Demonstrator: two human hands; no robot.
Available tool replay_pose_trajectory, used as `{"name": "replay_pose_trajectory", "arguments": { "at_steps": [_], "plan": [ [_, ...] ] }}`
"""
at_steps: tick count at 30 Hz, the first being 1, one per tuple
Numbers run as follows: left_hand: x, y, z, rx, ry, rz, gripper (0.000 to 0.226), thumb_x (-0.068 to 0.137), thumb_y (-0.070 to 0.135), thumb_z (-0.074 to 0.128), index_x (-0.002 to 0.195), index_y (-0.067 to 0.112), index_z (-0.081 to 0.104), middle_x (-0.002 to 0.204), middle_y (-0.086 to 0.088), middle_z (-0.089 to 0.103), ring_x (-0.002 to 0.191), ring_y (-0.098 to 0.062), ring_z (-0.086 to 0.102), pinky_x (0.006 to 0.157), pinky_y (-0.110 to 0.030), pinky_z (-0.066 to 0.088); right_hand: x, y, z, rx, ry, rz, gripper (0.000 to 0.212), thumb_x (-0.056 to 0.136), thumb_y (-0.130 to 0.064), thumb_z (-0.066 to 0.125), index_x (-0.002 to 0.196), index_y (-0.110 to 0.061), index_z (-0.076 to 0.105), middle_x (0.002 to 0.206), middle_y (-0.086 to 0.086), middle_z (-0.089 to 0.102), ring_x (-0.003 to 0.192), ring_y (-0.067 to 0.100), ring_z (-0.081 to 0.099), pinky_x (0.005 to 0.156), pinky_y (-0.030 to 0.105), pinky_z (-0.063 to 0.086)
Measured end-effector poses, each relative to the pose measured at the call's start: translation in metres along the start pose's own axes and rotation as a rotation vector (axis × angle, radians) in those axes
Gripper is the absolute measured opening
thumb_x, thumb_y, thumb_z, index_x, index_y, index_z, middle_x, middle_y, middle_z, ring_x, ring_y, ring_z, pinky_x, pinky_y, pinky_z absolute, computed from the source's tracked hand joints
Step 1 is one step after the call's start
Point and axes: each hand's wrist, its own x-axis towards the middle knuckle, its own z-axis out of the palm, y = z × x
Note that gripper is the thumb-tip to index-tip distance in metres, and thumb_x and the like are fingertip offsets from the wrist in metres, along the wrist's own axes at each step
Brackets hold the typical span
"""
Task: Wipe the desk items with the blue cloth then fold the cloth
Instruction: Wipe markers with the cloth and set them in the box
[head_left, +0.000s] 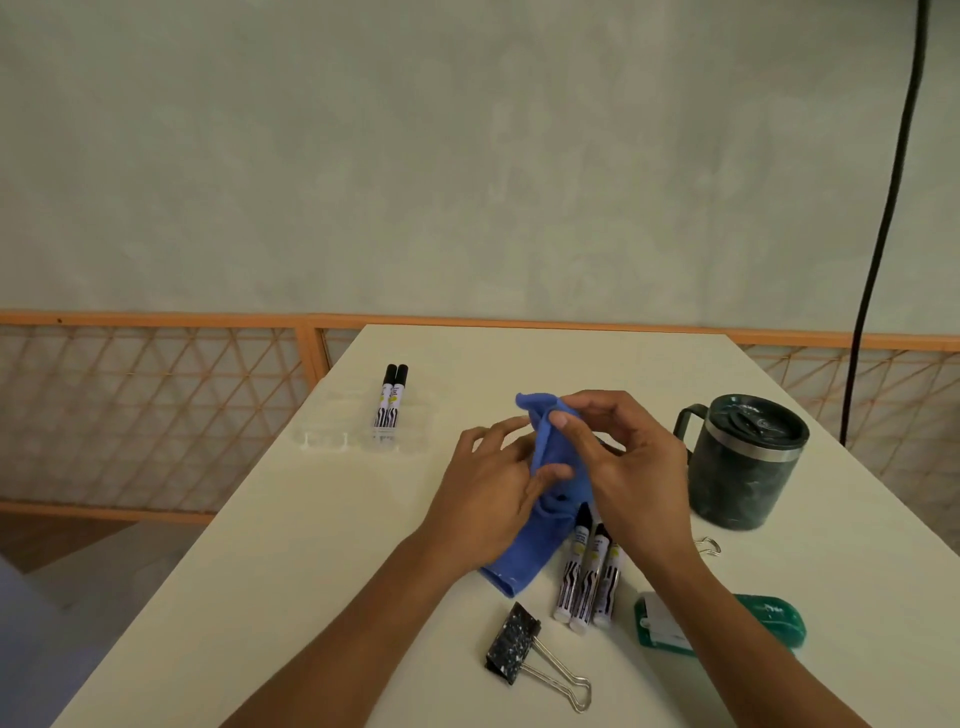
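Head view: we see a white desk (291, 519) against a pale wall (415, 156), an orange lattice rail (156, 405) behind it, and a black cable (883, 234) hanging at right. Over the desk's middle the left hand (488, 493) and right hand (623, 467) both pinch the blue cloth (550, 457), its lower end resting beside three markers (587, 571).

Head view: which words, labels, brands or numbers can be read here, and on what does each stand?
No text can be read with certainty.
Two far markers: printed labels, too blurred to read.
Three near markers: printed labels, too blurred to read.
Mug lid: raised mark, unreadable.
Green case: pale mark, unreadable.
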Motion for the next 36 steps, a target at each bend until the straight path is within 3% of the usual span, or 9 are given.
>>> {"name": "replay_pose_trajectory", "arguments": {
  "at_steps": [3,6,8,13,20,24,29,33,36],
  "plan": [
    [0.002,-0.009,-0.002,0.036,0.055,-0.052,0.067,0.109,0.069,0.016,0.115,0.045,0.079,0.131,0.014,0.075,0.143,-0.019,0.055,0.112,-0.041,0.034,0.001,0.005,-0.002,-0.055,0.049,0.009,0.013,0.095,-0.022,0.081,0.105,-0.028,0.077,0.099,-0.019,0.078,0.101,0.008,0.075,0.091,0.032,0.061],
    [0.002,-0.013,-0.008,0.036,0.006,-0.163,0.095,0.089,0.095,0.01,0.125,0.041,0.079,0.143,0.02,0.067,0.144,-0.01,0.052,0.114,-0.038,0.031,0.002,0.006,-0.002,-0.068,0.09,0.02,0.011,0.095,-0.023,0.081,0.105,-0.028,0.077,0.098,-0.019,0.078,0.101,0.008,0.075,0.089,0.039,0.063],
    [-0.002,-0.018,-0.013,-0.001,0.027,-0.228,0.09,0.081,0.102,0.024,0.119,0.043,0.081,0.141,0.023,0.068,0.134,-0.006,0.057,0.111,-0.037,0.037,0.006,0.007,-0.006,-0.061,0.126,0.023,0.011,0.096,-0.024,0.08,0.105,-0.028,0.077,0.1,-0.018,0.078,0.101,0.008,0.075,0.087,0.043,0.063],
    [-0.019,-0.035,-0.035,-0.151,0.055,-0.345,0.06,0.085,0.096,0.046,0.097,0.048,0.08,0.094,0.026,0.074,0.095,0.002,0.062,0.08,-0.028,0.05,0.011,0.008,-0.014,-0.08,0.109,-0.005,0.012,0.096,-0.024,0.079,0.108,-0.025,0.077,0.105,-0.016,0.077,0.105,0.009,0.074,0.089,0.033,0.063],
    [-0.038,-0.05,-0.06,-0.337,0.009,-0.297,0.04,0.084,0.081,0.068,0.086,0.043,0.081,0.086,0.022,0.073,0.09,-0.003,0.065,0.075,-0.027,0.052,0.013,0.012,-0.02,-0.38,0.024,-0.256,0.014,0.099,-0.026,0.077,0.113,-0.023,0.078,0.122,-0.016,0.074,0.116,0.006,0.069,0.083,0.022,0.058],
    [-0.039,-0.038,-0.069,-0.558,-0.164,-0.274,0.04,0.078,0.071,0.084,0.072,0.032,0.078,0.075,0.011,0.073,0.069,-0.014,0.063,0.067,-0.031,0.051,0.015,0.013,-0.023,-0.417,0.014,-0.264,0.015,0.1,-0.026,0.075,0.115,-0.024,0.076,0.111,-0.016,0.076,0.103,0.003,0.072,0.083,0.02,0.057],
    [-0.042,-0.025,-0.075,-0.528,-0.418,-0.249,0.058,0.067,0.077,0.088,0.065,0.022,0.071,0.063,0.003,0.066,0.061,-0.019,0.055,0.064,-0.037,0.049,0.015,0.016,-0.028,-0.616,0.028,-0.391,0.013,0.102,-0.027,0.073,0.114,-0.022,0.077,0.107,-0.01,0.077,0.09,0.014,0.073,0.073,0.036,0.059],
    [-0.043,-0.006,-0.084,-0.414,-0.571,-0.183,0.067,0.068,0.079,0.085,0.061,0.016,0.065,0.052,0.007,0.05,0.053,-0.011,0.044,0.057,-0.021,0.034,0.015,0.014,-0.029,-0.633,-0.011,-0.395,0.015,0.103,-0.029,0.07,0.115,-0.022,0.076,0.108,-0.009,0.077,0.088,0.016,0.075,0.069,0.039,0.06],
    [-0.042,0.009,-0.089,-0.313,-0.663,-0.129,0.068,0.066,0.086,0.081,0.068,0.019,0.067,0.054,0.01,0.052,0.055,-0.009,0.047,0.059,-0.02,0.037,0.013,0.017,-0.029,-0.596,-0.045,-0.349,0.017,0.104,-0.032,0.069,0.117,-0.023,0.074,0.109,-0.01,0.076,0.082,0.011,0.074,0.065,0.035,0.062]
  ]
}}
